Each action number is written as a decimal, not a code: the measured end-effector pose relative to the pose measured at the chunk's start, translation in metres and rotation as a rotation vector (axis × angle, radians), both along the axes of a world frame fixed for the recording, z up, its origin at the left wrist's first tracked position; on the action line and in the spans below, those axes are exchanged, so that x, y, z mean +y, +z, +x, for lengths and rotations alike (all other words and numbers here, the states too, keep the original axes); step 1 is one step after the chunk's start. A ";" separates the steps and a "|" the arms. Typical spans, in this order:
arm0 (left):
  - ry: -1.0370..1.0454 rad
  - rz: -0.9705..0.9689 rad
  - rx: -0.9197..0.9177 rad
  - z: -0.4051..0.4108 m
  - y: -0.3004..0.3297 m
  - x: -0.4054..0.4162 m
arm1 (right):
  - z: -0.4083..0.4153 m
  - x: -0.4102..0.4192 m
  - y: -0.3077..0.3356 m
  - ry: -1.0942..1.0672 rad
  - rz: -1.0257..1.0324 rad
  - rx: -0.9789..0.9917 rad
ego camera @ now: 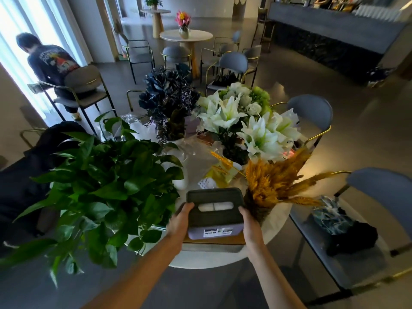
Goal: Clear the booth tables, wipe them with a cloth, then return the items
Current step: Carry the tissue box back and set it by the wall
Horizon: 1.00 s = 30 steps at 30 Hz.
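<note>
Fingers of the left hand and right hand curl round the sides of a grey tissue box, held between them over the near edge of a round white table; beyond the fingertips, dried wheat, white lilies and a leafy green plant crowd the tabletop

Both hands gripping grey tissue box; crowded round table, flowers

Pretty dim cafe, glossy grey floor, blue-grey chairs with gold frames round a pale round table, long dark counter right, bright curtained window left.
</note>
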<state>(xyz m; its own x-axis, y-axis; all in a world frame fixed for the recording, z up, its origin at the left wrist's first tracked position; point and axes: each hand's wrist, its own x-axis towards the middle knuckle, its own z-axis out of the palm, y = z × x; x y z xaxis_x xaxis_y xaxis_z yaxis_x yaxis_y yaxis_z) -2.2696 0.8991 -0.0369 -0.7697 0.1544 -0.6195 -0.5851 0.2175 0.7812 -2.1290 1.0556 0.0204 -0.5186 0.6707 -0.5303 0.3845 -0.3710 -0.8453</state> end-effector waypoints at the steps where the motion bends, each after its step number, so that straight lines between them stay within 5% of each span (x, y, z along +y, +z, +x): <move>1: 0.004 0.011 0.015 0.005 0.009 -0.003 | 0.005 -0.002 0.008 -0.013 0.002 0.021; 14: -0.012 0.126 0.127 0.174 0.155 -0.048 | 0.150 -0.045 0.085 -0.007 0.046 0.146; 23: -0.282 0.219 0.186 0.274 0.193 -0.060 | 0.284 -0.072 0.109 -0.115 -0.046 0.213; 30: -0.581 0.318 0.190 0.332 0.211 -0.052 | 0.370 -0.106 0.132 -0.433 0.014 0.255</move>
